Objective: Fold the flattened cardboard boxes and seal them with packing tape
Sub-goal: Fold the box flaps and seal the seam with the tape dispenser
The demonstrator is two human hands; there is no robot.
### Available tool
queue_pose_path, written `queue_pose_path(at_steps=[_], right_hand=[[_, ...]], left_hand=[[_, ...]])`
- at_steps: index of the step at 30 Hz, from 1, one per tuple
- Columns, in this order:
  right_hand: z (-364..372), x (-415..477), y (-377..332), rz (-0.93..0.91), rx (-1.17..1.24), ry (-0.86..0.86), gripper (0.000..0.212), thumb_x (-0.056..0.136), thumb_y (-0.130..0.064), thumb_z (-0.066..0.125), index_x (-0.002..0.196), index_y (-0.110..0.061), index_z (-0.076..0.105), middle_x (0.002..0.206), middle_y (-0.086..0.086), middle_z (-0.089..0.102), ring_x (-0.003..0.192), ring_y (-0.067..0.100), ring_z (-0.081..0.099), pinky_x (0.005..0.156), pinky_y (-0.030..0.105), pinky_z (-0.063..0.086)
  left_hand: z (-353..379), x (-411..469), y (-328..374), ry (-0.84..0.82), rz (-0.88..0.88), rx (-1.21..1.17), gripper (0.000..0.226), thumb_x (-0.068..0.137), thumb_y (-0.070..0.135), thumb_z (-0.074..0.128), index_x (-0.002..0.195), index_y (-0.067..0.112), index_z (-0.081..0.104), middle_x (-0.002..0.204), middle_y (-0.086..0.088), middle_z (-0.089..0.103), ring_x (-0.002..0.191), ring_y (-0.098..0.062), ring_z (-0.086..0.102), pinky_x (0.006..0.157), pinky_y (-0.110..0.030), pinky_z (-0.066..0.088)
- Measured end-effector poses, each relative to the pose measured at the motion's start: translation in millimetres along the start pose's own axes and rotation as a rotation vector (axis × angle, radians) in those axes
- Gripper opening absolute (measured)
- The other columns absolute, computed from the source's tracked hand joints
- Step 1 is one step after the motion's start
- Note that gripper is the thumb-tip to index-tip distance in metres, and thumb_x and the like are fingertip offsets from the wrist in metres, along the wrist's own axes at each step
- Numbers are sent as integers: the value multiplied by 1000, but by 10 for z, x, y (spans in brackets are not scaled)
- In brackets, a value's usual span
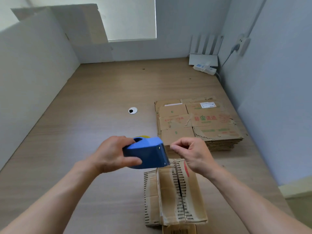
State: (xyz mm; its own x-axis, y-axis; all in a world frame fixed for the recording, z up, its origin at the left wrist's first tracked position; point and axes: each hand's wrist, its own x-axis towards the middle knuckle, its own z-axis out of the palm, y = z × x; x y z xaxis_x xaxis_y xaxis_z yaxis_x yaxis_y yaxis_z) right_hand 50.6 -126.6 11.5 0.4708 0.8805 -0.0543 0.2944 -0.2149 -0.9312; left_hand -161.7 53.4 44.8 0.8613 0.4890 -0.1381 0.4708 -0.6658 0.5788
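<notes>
Taping stage: left hand (109, 154) grips the blue tape dispenser (146, 152), right hand (190, 152) pinches at its mouth, both above the folded box (175, 191)
The right thumb and forefinger are closed just beside the cutter edge, evidently on the tape end, though the clear film cannot be made out. To do this well, draw out enough tape, anchor it over the box's far edge, then run it straight down the open centre seam, pressing both flaps level. The left hand wraps the dispenser from the side, thumb underneath; the right wrist is cocked, remaining fingers curled in. The box stands on the table (84, 115) at the near edge, seam untaped. The stack of flattened boxes (199, 122) lies beyond, to the right
</notes>
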Motion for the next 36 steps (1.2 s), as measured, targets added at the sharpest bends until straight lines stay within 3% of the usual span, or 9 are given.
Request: queue_pose_path(at_steps=[5,12,15,26,29,31,32,34,36], right_hand=[[-431,64,160,197,176,153,17,87,-4,72,71,-8,74,59,4,64,51,14,52,50,27,48],[-283,76,576,500,163,190,18,85,-1,72,67,-4,74,53,3,61,44,10,49,46,26,45],[-223,75,713,544,171,216,21,84,-1,71,64,-5,73,52,3,61,43,10,47,45,26,44],[-87,1,938,592,112,232,25,85,-7,69,64,-17,77,55,-5,66,51,13,52,49,29,47],[20,-75,954,667,213,274,12,88,-15,71,97,-19,78,88,2,75,77,24,66,69,47,60],[51,-111,978,677,64,322,64,89,-25,72,146,-20,43,137,10,59,119,29,59,100,52,50],[56,-151,930,593,-89,358,77,91,-30,69,154,-22,27,150,8,46,134,25,48,110,47,41],[117,-241,801,223,-368,385,70,98,-37,52,157,-21,17,161,0,29,147,13,26,119,33,23],[262,-299,745,-7,-596,170,65,101,-46,30,158,-21,9,165,-6,9,152,8,5,122,31,9]], left_hand=[[-202,66,-235,1,-152,-49,52,51,68,64,68,19,63,59,5,57,53,-7,49,50,-25,36],[-22,329,-223,-261,-381,-103,45,61,55,79,77,14,70,67,4,64,61,-11,58,57,-24,39],[67,388,-251,-294,-415,-92,34,74,47,82,78,15,70,71,2,67,65,-13,61,58,-24,42],[206,499,-308,-332,-445,-52,34,73,49,82,76,17,70,72,3,68,66,-13,63,58,-25,43],[287,513,-316,-336,-449,-34,34,73,50,81,76,19,69,75,2,68,69,-14,64,59,-25,44],[324,518,-329,-333,-453,-18,34,73,51,80,76,20,68,76,2,68,72,-14,64,59,-25,44],[331,516,-341,-331,-457,-11,34,73,51,80,77,20,68,77,1,68,73,-15,64,60,-25,44],[335,508,-367,-333,-462,-4,34,73,52,80,78,20,68,79,1,68,75,-16,65,61,-26,46],[346,508,-384,-330,-464,-7,35,73,52,80,79,19,69,80,0,69,76,-16,66,62,-28,47]])
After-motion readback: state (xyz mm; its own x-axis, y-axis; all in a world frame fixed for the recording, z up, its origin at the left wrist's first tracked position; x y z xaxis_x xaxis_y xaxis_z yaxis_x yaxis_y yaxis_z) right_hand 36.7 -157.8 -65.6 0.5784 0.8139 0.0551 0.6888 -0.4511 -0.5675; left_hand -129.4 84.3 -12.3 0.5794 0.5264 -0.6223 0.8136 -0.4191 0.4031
